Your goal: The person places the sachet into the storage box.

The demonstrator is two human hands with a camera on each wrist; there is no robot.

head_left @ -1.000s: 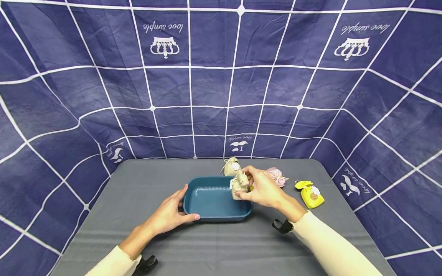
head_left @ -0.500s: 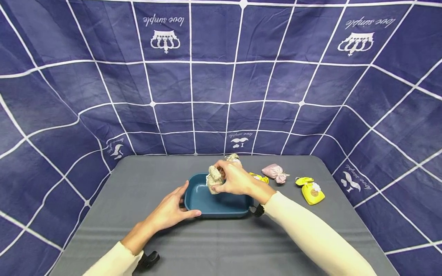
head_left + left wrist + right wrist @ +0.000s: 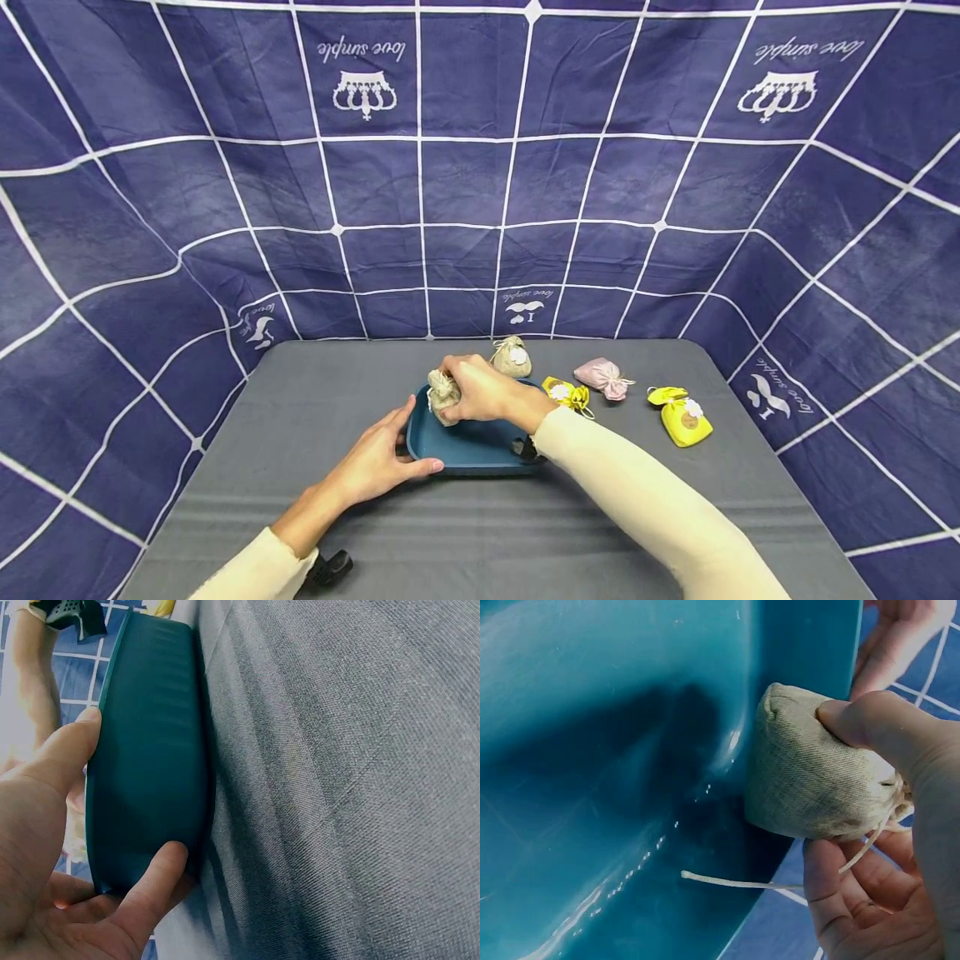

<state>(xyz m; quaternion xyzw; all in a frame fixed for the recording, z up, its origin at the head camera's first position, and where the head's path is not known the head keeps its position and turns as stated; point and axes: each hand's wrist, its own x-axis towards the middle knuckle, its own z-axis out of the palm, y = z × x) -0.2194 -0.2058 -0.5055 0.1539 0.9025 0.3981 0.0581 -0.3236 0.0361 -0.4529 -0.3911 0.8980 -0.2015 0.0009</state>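
My right hand holds a beige drawstring pouch over the left back part of a blue rectangular tray. In the right wrist view the pouch is pinched between thumb and fingers, its base toward the tray's corner and a loose cord trailing. My left hand grips the tray's left end, thumb along the front rim and fingers round the side. The left wrist view has the left hand with two digits against the tray's outer wall.
Behind the tray stands another beige pouch. A yellow pouch lies by its back right corner, with a pink pouch and a second yellow pouch farther right. A grey cloth covers the table; blue gridded fabric surrounds it.
My right hand has carried the beige pouch left and lower, from the tray's right end to its left back part. The left hand stays on the tray's left end.
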